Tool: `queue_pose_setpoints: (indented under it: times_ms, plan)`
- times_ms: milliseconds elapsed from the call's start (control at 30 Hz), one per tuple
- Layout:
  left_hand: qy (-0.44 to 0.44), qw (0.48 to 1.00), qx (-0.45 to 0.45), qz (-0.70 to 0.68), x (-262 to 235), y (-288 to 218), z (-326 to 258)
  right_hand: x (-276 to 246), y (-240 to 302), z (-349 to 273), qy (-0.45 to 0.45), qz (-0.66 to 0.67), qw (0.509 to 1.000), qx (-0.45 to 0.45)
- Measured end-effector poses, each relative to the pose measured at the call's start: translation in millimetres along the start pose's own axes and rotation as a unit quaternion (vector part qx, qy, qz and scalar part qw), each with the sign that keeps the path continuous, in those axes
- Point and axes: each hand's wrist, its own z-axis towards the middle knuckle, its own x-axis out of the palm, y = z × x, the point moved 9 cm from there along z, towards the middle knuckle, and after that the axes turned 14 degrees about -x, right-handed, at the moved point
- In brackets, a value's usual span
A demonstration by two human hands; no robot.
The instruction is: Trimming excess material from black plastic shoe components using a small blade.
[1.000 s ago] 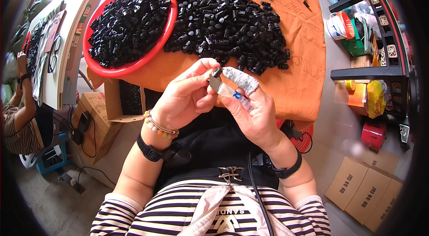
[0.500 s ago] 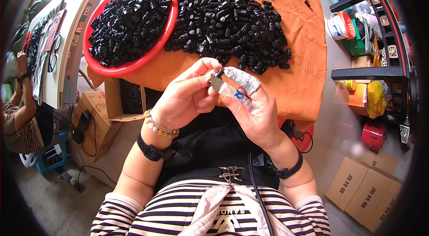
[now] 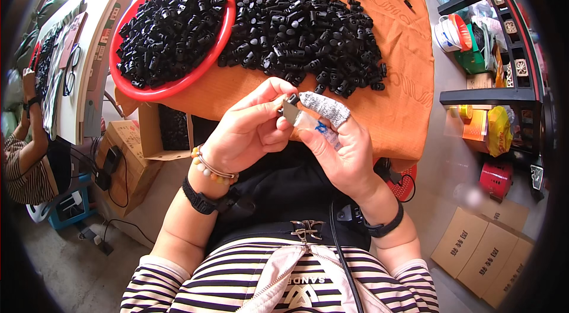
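In front of my body, above the near edge of the orange cloth, both hands meet. My left hand (image 3: 256, 118) pinches a small black plastic piece (image 3: 293, 99) between thumb and fingertips. A short metal blade (image 3: 290, 112) lies against that piece; its handle, wrapped in clear plastic with blue marks (image 3: 322, 129), is gripped by my right hand (image 3: 347, 156). A grey knitted cover (image 3: 325, 108) sleeves the right index finger, which reaches over to the piece. Just beyond my hands spreads a heap of similar black pieces (image 3: 302, 34).
A red round basin (image 3: 231, 34) full of black pieces stands at left on the orange cloth (image 3: 403, 82). Below it is an open carton (image 3: 151, 135). Shelving (image 3: 492, 98) and flat cartons (image 3: 480, 254) lie right. A person in stripes (image 3: 26, 159) sits far left.
The right hand with the blade has shifted slightly right and down, and its covered index finger has tilted a little. The left hand keeps its pinch almost in place.
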Motion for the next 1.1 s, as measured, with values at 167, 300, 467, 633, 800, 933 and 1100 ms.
queue_pose_setpoints:
  times_ms: [167, 300, 467, 633, 800, 933, 1100]
  plan:
    - [-0.015, 1.0, 0.011, 0.001, 0.7, -1.5, -0.6, 2.3, 1.5, 0.0, 0.012, -0.013, 1.0, 0.006]
    - [-0.013, 1.0, 0.016, 0.006, 1.6, -1.7, -1.3, 2.1, 5.5, 1.6, 0.01, -0.017, 0.999, -0.025]
    - [-0.017, 1.0, 0.016, 0.012, 1.1, -1.9, -2.1, 3.0, 8.7, 1.7, 0.014, -0.005, 1.0, -0.009]
    - [-0.02, 0.999, 0.018, 0.02, 2.5, -2.7, -2.1, 3.2, 7.6, 1.4, 0.02, -0.007, 1.0, 0.008]
    - [-0.024, 0.999, 0.019, 0.024, 3.2, -3.0, -2.9, 3.9, 6.7, 0.6, 0.033, -0.002, 0.999, 0.024]
    - [-0.028, 0.999, 0.016, 0.027, 3.6, -2.8, -3.1, 3.8, 7.9, 0.9, 0.019, 0.019, 1.0, 0.01]
    - [-0.01, 1.0, 0.013, 0.023, 5.0, -2.2, -3.4, 3.7, 8.1, 0.9, 0.023, 0.013, 1.0, 0.005]
